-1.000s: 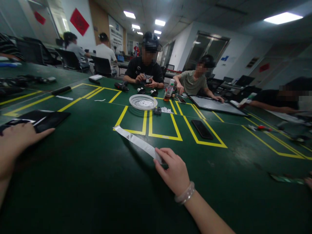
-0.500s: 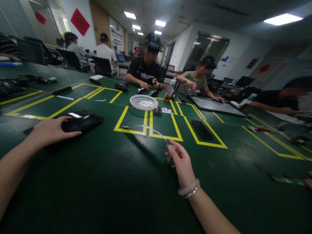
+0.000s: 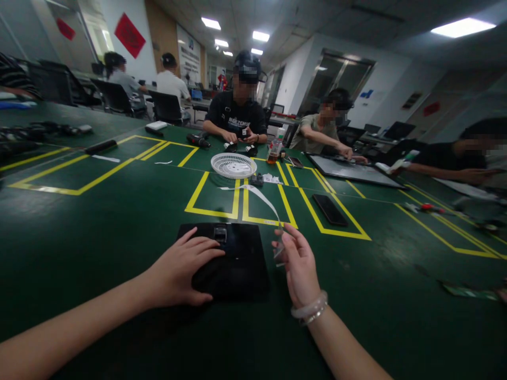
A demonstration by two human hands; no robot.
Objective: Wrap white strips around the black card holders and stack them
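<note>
A flat black panel (image 3: 241, 264) with a small shiny square window near its far edge lies on the green table in front of me. On its left part rests my left hand (image 3: 194, 269), palm down, its fingers spread and thumb near the close edge. Just right of the panel, my right hand (image 3: 299, 258) is closed in a pinch on a thin white strip (image 3: 263, 199). The strip arcs up and away to the left over the yellow tape marks, and a clear, filmy piece hangs at the fingertips. What the strip is made of I cannot make out.
Beyond the strip stands a round white slatted basket (image 3: 233, 165), beside small dark parts and crumpled paper (image 3: 272, 179). A phone (image 3: 329, 209) lies to the right. Farther back are a bottle (image 3: 274, 150), a power drill (image 3: 198, 140) and co-workers, one over a large grey panel (image 3: 356, 171).
My left hand and the black panel have come from the left to the middle, beside my right hand. The white strip now bends higher, its far end shifted right.
</note>
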